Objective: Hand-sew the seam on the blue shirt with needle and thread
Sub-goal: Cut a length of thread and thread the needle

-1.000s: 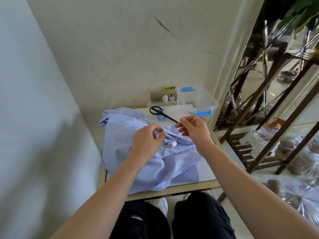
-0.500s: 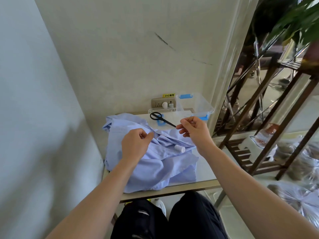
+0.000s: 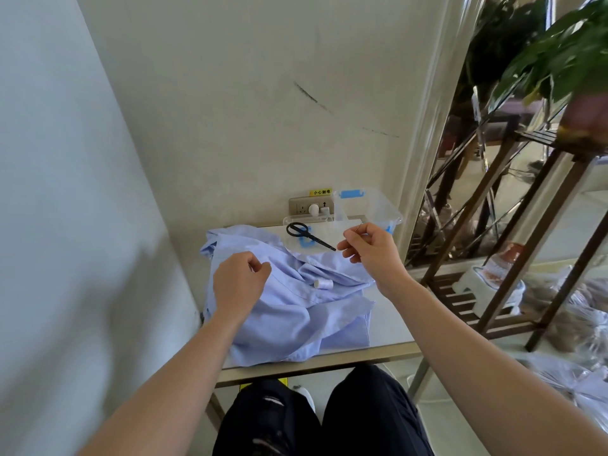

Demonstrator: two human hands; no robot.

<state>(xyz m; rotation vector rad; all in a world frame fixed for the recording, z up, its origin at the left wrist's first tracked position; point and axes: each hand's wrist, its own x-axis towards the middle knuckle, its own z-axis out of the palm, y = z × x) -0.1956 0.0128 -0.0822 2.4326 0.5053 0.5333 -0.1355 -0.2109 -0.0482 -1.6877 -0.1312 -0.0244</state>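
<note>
Scissors [image 3: 309, 236] atop clear lid [image 3: 289, 221] beside clear box [image 3: 371, 209], contents unclear

soft daylight comes in from the right and lights the back wall [image 3: 246, 110] evenly, with no hard glare. a broad, diffuse shadow lies across the left wall [image 3: 82, 274]. the table top [image 3: 391, 324] gives back a pale sheen, and the blue shirt [image 3: 296, 324] shows only shallow shadows in its folds. the wide lens bows the wall edges and stretches both forearms toward the bottom corners. the plant leaves [image 3: 559, 60] at top right are smeared with blur, and the plastic bags [image 3: 575, 324] at lower right are soft. the left hand [image 3: 238, 283] and right hand [image 3: 371, 251] are sharp. the needle [image 3: 359, 227] pinched in the right hand's fingers is a barely resolved sliver.
</note>
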